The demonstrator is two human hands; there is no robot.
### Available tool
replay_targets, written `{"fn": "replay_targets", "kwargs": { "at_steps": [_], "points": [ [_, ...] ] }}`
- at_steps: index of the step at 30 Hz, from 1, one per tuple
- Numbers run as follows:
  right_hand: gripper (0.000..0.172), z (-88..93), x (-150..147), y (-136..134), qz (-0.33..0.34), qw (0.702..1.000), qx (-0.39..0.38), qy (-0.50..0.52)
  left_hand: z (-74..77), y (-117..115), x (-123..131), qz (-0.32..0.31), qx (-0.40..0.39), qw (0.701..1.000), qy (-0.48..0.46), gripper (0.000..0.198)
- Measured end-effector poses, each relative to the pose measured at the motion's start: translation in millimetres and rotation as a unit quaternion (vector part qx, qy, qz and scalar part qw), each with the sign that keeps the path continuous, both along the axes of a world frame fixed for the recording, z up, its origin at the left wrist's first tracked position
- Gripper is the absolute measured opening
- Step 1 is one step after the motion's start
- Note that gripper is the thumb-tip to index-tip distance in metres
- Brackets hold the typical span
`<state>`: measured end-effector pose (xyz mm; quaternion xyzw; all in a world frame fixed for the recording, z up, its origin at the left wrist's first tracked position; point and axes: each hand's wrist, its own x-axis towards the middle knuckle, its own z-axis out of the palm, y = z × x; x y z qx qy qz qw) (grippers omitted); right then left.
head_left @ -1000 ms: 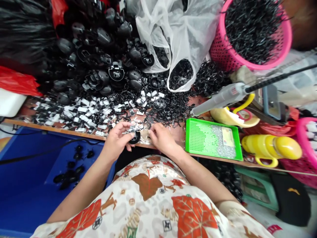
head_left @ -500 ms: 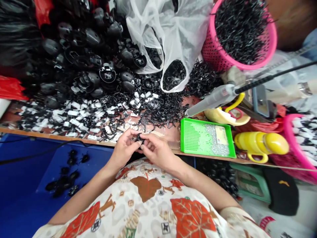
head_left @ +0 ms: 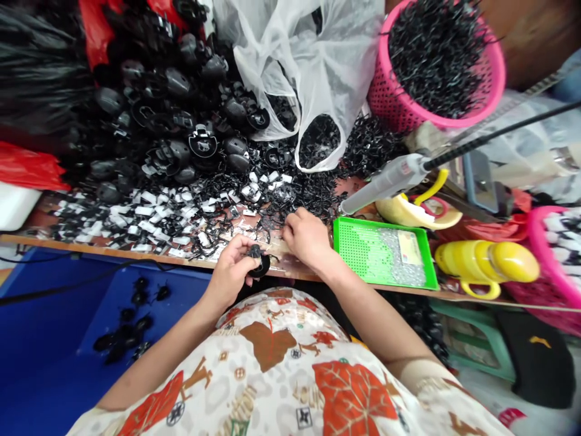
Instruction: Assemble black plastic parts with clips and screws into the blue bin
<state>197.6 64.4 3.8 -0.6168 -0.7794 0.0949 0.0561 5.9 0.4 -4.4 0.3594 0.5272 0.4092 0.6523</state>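
Observation:
My left hand (head_left: 236,266) is closed on a round black plastic part (head_left: 261,267), pinching it between thumb and fingers just over the table's front edge. To its right, my right hand (head_left: 308,237) rests at the near edge of a heap of small thin black plastic pieces (head_left: 313,197). Its fingers are curled down together, and whatever lies under the fingertips is hidden. Small black-and-white pieces (head_left: 149,219) spread over the table left of my hands.
Black domed shells (head_left: 177,148) pile up behind, beside a white plastic bag (head_left: 336,72). A grey electric screwdriver (head_left: 385,181) hangs above a green tray (head_left: 336,257) of small clear bits. Further right are a yellow bottle (head_left: 481,260) and pink baskets (head_left: 381,91). A blue bin (head_left: 54,327) stands below left.
My right hand has let go of the round black part and moved right and forward to the small black pieces. My left hand still holds the part, now more exposed.

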Motion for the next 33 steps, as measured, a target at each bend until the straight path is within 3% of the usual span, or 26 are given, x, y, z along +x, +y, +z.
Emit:
{"fn": "replay_targets", "kwargs": {
  "at_steps": [3, 6, 8, 12, 18, 20, 23, 25, 30, 33],
  "points": [
    [0.018, 7.3, 8.3, 0.3, -0.048, 0.992, 0.017, 0.114, 0.0, 2.4, -1.2, 0.021, -0.004, 0.999, -0.029, 0.023],
    [0.013, 9.1, 13.9, -4.5, -0.059, 0.967, -0.026, 0.247, 0.0, 4.0, -0.9, 0.016, 0.005, 0.999, -0.051, 0.024],
    [0.012, 7.1, 12.8, -11.9, -0.052, 0.929, -0.108, 0.350, -0.9, 4.1, 0.2, 0.006, 0.013, 0.998, -0.060, 0.028],
    [0.022, 0.0, 1.9, -32.9, -0.074, 0.803, -0.299, 0.510, -6.1, 2.2, 1.7, -0.009, 0.026, 0.996, -0.090, 0.032],
    [0.027, -14.7, -4.2, -54.5, -0.119, 0.747, -0.325, 0.568, -7.8, -0.2, 1.1, -0.013, 0.035, 0.996, -0.082, 0.031],
    [0.029, -18.5, 0.6, -55.4, -0.138, 0.745, -0.296, 0.581, -4.0, 0.0, 2.8, -0.012, 0.013, 0.995, -0.094, 0.032],
    [0.026, -18.7, 8.0, -52.3, -0.158, 0.790, -0.189, 0.562, 1.3, 0.6, 7.3, -0.019, -0.003, 0.995, -0.094, 0.036],
    [0.028, -14.6, 9.4, -48.8, -0.177, 0.800, -0.125, 0.559, 2.8, 0.6, 10.9, -0.030, 0.007, 0.997, -0.066, 0.038],
    [0.031, -2.2, -1.3, -42.0, -0.159, 0.752, -0.161, 0.619, 3.1, -0.2, 18.8, -0.051, 0.045, 0.998, 0.013, 0.028],
    [0.032, -0.9, -6.8, -41.9, -0.133, 0.789, -0.105, 0.590, 5.2, 0.3, 21.8, -0.054, 0.020, 0.998, 0.041, 0.026]
  ]
}}
